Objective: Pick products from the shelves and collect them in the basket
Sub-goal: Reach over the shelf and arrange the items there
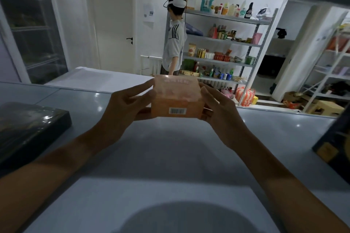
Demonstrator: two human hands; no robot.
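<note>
An orange box (177,98) with a white barcode label on its near face is held up in front of the person, above the pale grey shelf board (170,157) that stretches across the lower view. The left hand (123,106) grips the box's left side, thumb along the upper edge and fingers curled underneath; the right hand (219,108) clamps the right side in the same way, so both hands are closed around the one box. Its top looks glossy and pinkish, and the print there is too blurred to read. On the shelf board to the left lies a flat dark package (28,126) wrapped in shiny film, and at the right edge a dark box with yellow markings (335,143) leans into view. Beyond the board, another person (175,38) in a white shirt with a headset stands beside a metal shelving rack (225,43) stocked with bottles, cans, packets and cartons. A striped orange and white bag (244,95) sits on the floor near the rack's foot.
</note>
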